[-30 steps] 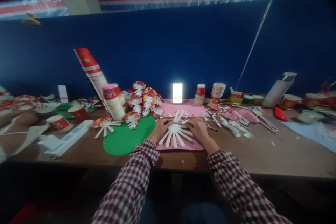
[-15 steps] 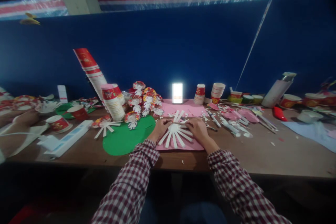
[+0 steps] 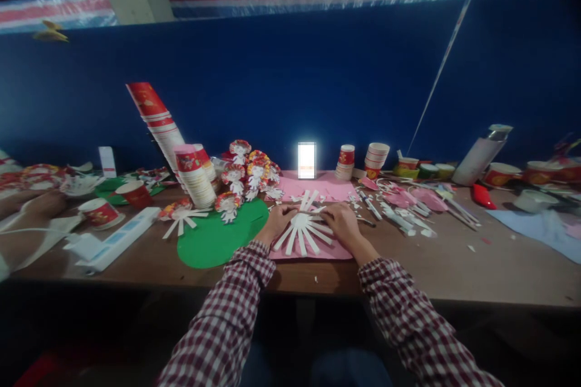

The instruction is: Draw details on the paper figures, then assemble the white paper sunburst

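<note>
A paper cup cut into white strips (image 3: 300,225) lies spread like a sunburst over a pink sheet (image 3: 313,257). On its left side my left hand (image 3: 275,222) pinches the strips with closed fingers. My right hand (image 3: 342,224) is closed on strips at the right side. The fingertips of both hands are near the far part of the piece. Just left of my left hand, a green sheet (image 3: 213,239) lies flat, with several small red-and-white paper figures (image 3: 235,178) at its far edge. Another cut cup with splayed strips (image 3: 184,217) rests beside the green sheet.
Tall stacks of red paper cups (image 3: 158,127) lean at the back left. A white power strip (image 3: 120,239) and a co-worker's hand (image 3: 43,205) are at the left. Paper scraps (image 3: 408,217), a marker and a cylindrical flask (image 3: 481,157) lie or stand to the right. A bright phone screen (image 3: 307,160) stands behind.
</note>
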Tool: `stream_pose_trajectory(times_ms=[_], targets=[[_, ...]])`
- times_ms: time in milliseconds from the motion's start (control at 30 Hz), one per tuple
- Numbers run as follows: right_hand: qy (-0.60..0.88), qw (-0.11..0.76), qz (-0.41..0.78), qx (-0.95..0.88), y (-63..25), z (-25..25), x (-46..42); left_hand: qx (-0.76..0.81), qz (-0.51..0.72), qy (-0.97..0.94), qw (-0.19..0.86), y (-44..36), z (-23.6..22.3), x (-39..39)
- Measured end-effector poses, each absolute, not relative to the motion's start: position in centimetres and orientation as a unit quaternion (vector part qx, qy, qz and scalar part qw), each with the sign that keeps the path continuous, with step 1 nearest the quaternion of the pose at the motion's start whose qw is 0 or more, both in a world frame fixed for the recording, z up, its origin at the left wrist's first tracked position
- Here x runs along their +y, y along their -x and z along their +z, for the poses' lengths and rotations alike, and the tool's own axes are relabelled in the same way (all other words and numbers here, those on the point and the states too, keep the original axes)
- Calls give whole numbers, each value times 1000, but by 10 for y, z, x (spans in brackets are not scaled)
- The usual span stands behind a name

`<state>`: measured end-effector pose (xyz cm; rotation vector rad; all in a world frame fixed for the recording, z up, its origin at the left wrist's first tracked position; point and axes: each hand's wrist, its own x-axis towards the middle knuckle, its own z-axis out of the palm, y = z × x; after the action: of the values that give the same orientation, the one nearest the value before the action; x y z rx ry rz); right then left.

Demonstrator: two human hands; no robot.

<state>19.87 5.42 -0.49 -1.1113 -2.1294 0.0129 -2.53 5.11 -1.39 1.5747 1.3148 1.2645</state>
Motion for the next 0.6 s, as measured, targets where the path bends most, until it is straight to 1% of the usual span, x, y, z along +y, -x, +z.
stream_pose_trajectory(times_ms=[600], targets=[[435,355,5,-827,-199,-5,55,521,485,-608,351,25,-14,51]])
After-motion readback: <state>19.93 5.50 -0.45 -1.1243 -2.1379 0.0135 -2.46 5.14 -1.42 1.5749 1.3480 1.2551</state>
